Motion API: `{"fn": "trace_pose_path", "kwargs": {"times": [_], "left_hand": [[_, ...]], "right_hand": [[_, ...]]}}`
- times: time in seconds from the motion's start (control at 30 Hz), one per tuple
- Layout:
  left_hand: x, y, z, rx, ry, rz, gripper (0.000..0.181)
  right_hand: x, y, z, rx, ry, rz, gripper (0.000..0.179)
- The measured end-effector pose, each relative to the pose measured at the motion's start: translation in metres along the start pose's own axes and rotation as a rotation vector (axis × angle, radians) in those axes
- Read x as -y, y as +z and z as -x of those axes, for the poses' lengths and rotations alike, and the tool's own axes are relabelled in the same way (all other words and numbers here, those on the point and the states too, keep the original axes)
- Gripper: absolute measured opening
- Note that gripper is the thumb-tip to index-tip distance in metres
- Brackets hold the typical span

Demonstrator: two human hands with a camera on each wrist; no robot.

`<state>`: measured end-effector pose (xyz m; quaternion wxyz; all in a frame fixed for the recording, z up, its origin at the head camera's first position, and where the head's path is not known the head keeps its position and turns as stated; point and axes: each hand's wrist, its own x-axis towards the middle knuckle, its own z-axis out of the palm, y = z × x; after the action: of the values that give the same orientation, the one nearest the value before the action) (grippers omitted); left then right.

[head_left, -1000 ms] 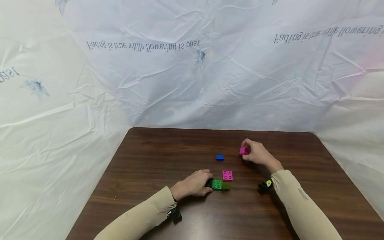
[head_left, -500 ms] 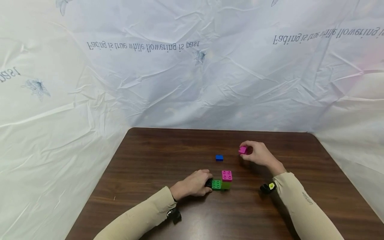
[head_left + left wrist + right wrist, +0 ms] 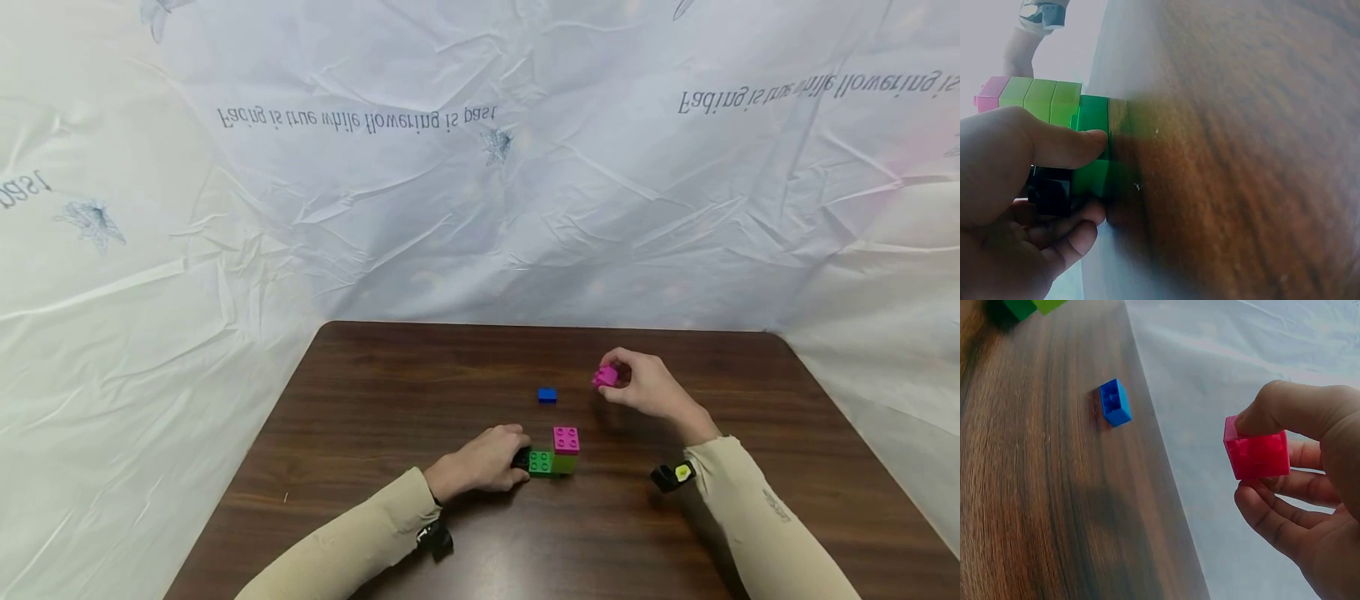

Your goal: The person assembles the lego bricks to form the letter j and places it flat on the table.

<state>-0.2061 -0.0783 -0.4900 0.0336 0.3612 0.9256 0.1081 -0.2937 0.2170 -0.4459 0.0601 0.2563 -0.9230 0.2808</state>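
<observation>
My left hand [image 3: 483, 458] grips the near-left end of a toy brick build, thumb on one side and fingers on the other. The build has a green base [image 3: 1092, 115] on the table, a black brick [image 3: 1051, 190] at the held end, and several lime bricks [image 3: 1036, 97] stacked at the other end. A pink brick [image 3: 566, 440] tops that stack. Off the table, my right hand [image 3: 652, 387] pinches another pink brick [image 3: 1257, 453] between thumb and fingers, its hollow underside partly showing in the right wrist view. Between the hands, farther back, lies a blue brick [image 3: 1115, 403] on its side.
Everything sits on a dark wooden table [image 3: 420, 358] with rounded far corners. White printed sheeting [image 3: 375, 208] hangs close behind its far edge and along both sides. A small pale fleck [image 3: 286, 497] lies on the left of the tabletop.
The pink brick in my right hand has turned, and its studs now point more to the left. That hand has shifted only slightly. My left hand keeps its hold on the build.
</observation>
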Motion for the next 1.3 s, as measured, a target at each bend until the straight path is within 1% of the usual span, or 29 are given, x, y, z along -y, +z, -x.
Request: {"fn": "trace_pose_path", "kwargs": {"times": [0.17, 0.4, 0.7, 0.9, 1.3], "left_hand": [[-0.001, 0.000, 0.000, 0.006, -0.005, 0.003, 0.033], [-0.001, 0.001, 0.000, 0.008, -0.002, 0.007, 0.034], [-0.001, 0.001, 0.000, 0.009, -0.003, 0.001, 0.033], [-0.001, 0.000, 0.001, 0.010, -0.004, 0.003, 0.034], [0.001, 0.001, -0.001, 0.006, -0.005, -0.001, 0.035]], "right_hand": [[0.006, -0.002, 0.003, -0.033, -0.017, -0.019, 0.036], [0.017, -0.007, 0.008, -0.053, -0.047, -0.052, 0.034], [0.029, -0.010, 0.014, -0.051, -0.036, -0.085, 0.034], [0.035, -0.010, 0.017, -0.063, -0.043, -0.092, 0.035], [0.043, -0.009, 0.023, -0.082, -0.104, -0.119, 0.034]]}}
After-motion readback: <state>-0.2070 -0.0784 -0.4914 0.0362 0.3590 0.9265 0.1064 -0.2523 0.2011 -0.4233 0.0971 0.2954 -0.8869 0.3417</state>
